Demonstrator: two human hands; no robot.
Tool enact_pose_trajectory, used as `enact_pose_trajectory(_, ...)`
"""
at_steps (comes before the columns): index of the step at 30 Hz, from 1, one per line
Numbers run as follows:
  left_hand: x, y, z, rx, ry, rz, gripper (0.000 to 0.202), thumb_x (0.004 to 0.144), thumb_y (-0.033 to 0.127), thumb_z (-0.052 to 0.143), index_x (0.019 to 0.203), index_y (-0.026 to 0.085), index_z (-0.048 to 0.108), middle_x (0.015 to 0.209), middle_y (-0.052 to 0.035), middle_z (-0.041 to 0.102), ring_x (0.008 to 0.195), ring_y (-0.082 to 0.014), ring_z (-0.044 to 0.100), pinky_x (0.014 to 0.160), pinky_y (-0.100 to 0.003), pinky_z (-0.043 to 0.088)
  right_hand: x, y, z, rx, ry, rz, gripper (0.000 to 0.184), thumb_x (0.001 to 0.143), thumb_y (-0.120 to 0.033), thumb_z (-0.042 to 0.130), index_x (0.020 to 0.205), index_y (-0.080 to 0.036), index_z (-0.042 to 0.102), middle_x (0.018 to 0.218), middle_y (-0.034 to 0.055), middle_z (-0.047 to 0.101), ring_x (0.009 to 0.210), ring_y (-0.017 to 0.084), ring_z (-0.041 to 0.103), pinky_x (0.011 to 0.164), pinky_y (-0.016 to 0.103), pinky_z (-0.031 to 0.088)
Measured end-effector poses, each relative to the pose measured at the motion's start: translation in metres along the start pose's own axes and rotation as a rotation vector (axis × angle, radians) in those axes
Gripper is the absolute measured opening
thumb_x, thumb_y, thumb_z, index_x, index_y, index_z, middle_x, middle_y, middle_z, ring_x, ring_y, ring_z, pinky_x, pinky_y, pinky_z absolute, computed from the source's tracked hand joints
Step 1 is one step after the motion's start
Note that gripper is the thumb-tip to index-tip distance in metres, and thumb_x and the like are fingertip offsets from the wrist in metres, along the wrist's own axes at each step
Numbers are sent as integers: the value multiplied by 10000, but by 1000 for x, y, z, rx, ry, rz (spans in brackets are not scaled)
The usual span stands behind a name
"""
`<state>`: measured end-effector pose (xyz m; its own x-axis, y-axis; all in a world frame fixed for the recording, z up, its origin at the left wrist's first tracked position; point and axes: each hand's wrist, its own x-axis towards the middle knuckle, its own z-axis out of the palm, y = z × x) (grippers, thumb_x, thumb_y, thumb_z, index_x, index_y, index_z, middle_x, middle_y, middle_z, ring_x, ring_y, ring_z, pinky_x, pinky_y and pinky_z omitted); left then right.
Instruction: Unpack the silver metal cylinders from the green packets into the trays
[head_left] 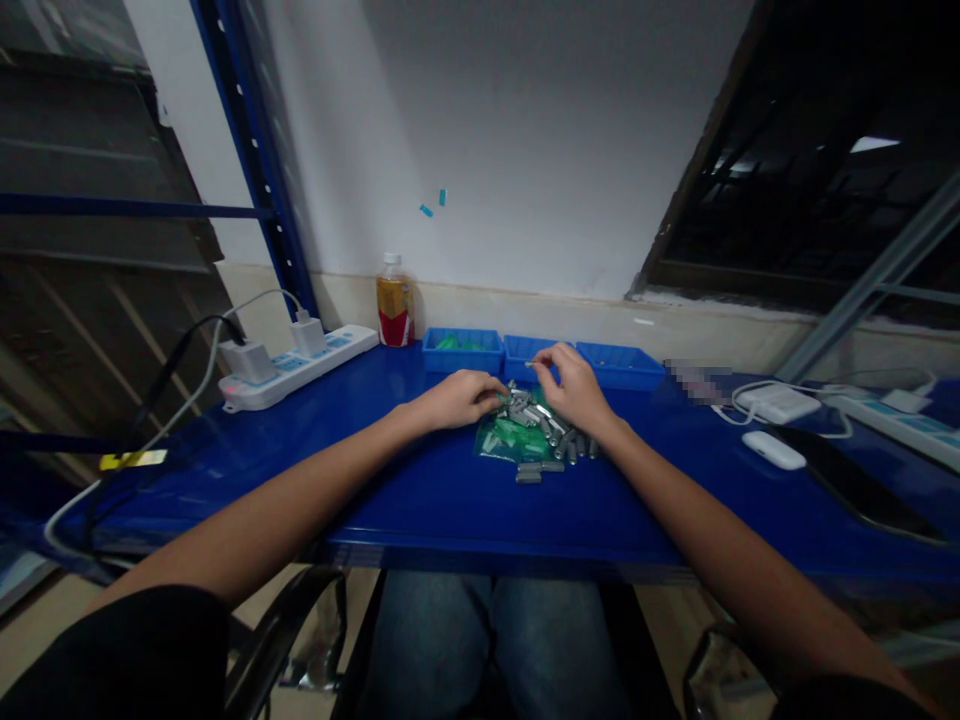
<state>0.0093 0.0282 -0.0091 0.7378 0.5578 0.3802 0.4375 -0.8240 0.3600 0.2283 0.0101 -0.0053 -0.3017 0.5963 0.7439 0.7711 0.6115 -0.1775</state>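
Observation:
My left hand [466,399] is closed at the left edge of a pile of grey metal cylinders [553,428]. Its fingertips are pinched together, and whatever they hold is too small to make out. Above the right side of the pile, my right hand [571,382] pinches a small pale piece [530,364] between thumb and fingers, in front of the middle blue bin [516,348]. Green pieces [517,436] lie on a clear plastic bag [486,450] under and beside the cylinders. A few cylinders [529,477] lie loose on the near side.
The left blue bin [463,361] holds green pieces; a right blue bin [622,368] adjoins the middle one. A drink bottle [395,305] and power strip [307,365] stand left. A white case [774,450], black phone [855,485] and cables lie right on the blue table [450,505].

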Motion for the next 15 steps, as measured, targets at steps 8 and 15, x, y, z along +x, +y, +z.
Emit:
enact_pose_trajectory(8, -3, -8, 3, -97, -26, -35, 80, 718, 154, 641, 795, 152, 665, 710, -21, 632, 637, -141, 573, 610, -229, 415, -11, 96, -27, -492, 85, 426, 246, 868, -268, 445, 933, -97, 609, 940, 192, 613, 926, 309, 500, 788, 407, 353)
enact_pose_trajectory(15, 6, -6, 7, -301, 207, -183, 198, 816, 205, 530, 968, 104, 607, 763, -51, 668, 670, -133, 607, 624, -240, 466, -4, 21, -7, -345, 19, 186, 228, 876, -336, 491, 989, -161, 584, 929, 115, 636, 923, 284, 509, 748, 370, 340)
